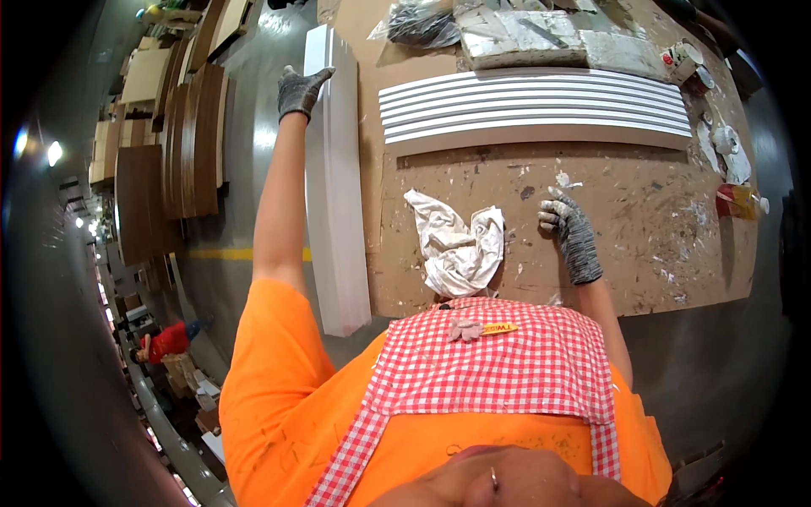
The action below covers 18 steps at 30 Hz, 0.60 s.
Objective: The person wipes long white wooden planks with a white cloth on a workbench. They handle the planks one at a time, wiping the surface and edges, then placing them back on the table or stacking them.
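My left hand [301, 89], in a grey glove, reaches far out and grips the left edge of a long white board [336, 211] that lies along the left side of the worktable. My right hand [572, 232], also gloved, rests flat on the paint-spattered brown cardboard top [659, 245] with nothing in it. A crumpled white rag [456, 245] lies just left of the right hand. Beyond it a stack of several white slats [532, 106] lies across the table.
Brown wooden panels [194, 127] stand stacked at the left across a grey floor aisle. Small tubs [688, 63] and a yellow-and-red bottle [739, 201] sit at the table's right edge. Plastic-wrapped bundles [507, 34] lie at the back. A person in red [169, 340] crouches far left.
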Available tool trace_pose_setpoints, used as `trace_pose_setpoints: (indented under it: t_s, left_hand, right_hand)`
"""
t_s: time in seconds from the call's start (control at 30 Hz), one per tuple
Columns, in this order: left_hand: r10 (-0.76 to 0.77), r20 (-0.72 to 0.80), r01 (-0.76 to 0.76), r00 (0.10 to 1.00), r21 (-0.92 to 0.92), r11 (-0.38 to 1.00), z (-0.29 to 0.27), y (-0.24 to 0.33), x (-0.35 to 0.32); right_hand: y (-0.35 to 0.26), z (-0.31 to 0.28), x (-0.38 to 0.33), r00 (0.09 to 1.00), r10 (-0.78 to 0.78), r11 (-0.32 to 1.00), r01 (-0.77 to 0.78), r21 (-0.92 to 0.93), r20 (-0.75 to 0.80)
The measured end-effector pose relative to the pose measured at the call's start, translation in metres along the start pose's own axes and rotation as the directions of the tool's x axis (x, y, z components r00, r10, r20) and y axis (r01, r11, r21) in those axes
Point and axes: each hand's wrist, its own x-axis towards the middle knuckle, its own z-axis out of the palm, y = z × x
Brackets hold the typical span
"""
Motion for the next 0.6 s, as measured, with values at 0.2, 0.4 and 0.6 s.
trace_pose_setpoints:
  t_s: [0.2, 0.4, 0.6]
  left_hand:
    - [-0.018, 0.132, 0.005, 0.991, 0.104, 0.995, 0.016, 0.024, 0.062]
    - [-0.001, 0.275, -0.027, 0.961, 0.097, 0.995, 0.013, 0.032, 0.073]
    - [0.082, 0.219, -0.094, 0.972, 0.047, 0.994, 0.019, 0.028, 0.073]
  right_hand:
    - [-0.004, 0.000, -0.004, 0.997, -0.003, 1.000, 0.000, -0.026, -0.082]
    - [-0.011, -0.010, -0.008, 0.997, 0.017, 0.999, -0.020, -0.036, -0.075]
    - [-0.014, -0.013, -0.007, 0.998, 0.060, 0.994, -0.058, 0.094, -0.027]
